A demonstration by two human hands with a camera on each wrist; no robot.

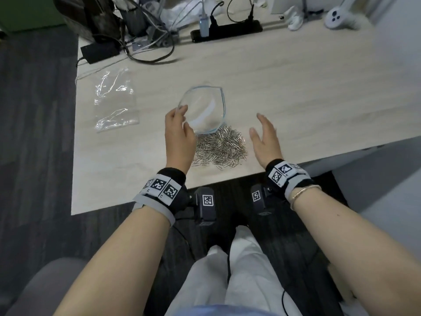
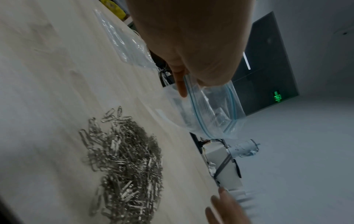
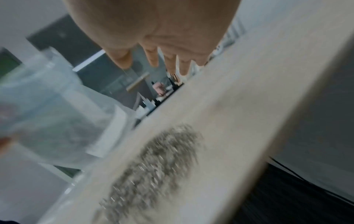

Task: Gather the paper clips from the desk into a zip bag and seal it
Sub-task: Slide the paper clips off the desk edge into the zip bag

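At centre frame, your left hand (image 1: pixel 178 131) pinches the rim of the limp, slippery zip bag (image 1: pixel 203 109), mouth open. Below it on the counter (image 1: pixel 296 99), the paper clips (image 1: pixel 219 148) lie heaped: light, loose, likely tangling; scoop them. At right, your right hand (image 1: pixel 265 137) hovers flat and empty.

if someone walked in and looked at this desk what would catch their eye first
Most likely the heap of silver paper clips near the desk's front edge, between the two hands. Just behind it, the left hand holds a clear zip bag with its blue-edged mouth gaping open, while the right hand hovers open beside the pile. A second, crumpled clear bag lies flat to the left.
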